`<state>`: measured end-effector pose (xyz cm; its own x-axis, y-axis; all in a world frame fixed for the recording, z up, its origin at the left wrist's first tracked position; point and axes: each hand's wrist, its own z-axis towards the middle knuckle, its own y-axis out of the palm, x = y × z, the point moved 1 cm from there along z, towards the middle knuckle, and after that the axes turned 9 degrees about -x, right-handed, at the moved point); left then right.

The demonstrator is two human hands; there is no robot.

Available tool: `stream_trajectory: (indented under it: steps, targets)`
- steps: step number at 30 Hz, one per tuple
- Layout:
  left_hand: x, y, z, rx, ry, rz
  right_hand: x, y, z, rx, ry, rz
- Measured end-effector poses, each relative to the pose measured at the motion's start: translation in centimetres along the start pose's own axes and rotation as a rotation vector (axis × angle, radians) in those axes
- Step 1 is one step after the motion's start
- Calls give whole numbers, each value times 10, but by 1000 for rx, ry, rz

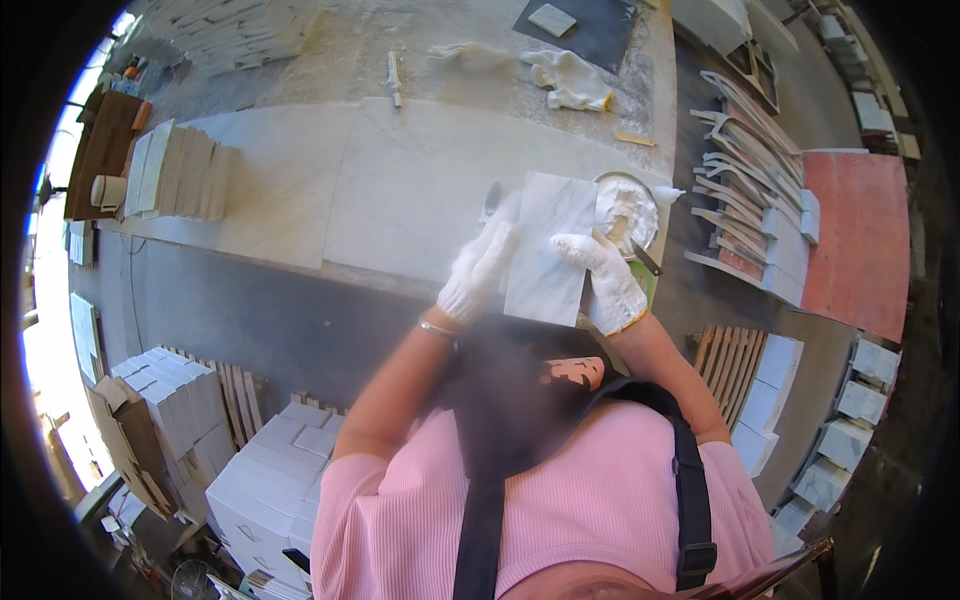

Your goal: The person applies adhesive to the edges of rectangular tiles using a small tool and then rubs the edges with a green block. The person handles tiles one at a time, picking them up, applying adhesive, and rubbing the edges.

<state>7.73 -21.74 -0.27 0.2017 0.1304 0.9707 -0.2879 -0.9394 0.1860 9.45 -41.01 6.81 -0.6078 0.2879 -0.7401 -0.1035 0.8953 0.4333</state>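
A rectangular white marble tile [548,240] with faint grey veins stands tilted over the near edge of the table, in front of my body. My right hand [608,285], in a white knit glove, grips its right edge, with a finger laid over the face. Along the tile's left edge is my gloved left hand [477,268], fingers stretched away from me and slightly blurred. A small grey mark or object [491,198] shows beside those fingertips; I cannot make out what it is. Just right of the tile sits a round bowl [655,212] of white paste [625,205], a dark-handled knife [646,260] at its near rim.
Large marble slabs [250,165] cover the worktable. A stack of tiles [178,172] stands at its left end. Spare white gloves [568,80] and a dark board with a small tile [552,19] lie farther back. White boxes [270,480] stand at lower left, racked pieces [745,190] at right.
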Motion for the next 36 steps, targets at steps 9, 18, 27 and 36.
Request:
stream_trajectory:
  steps: [9,18,27,36]
  targets:
    - [16,2,6,-40,27,80,-36,-18,-17,-47,44,-860]
    - [11,-1,-3,-74,23,135,-82,-14,-63,202,-573,-1053]
    - [-8,-6,-16,-65,-314,319,-33,40,6,-233,-650,-1843]
    - [-10,-8,-30,10,-27,176,-79,-29,84,460,-787,-1806]
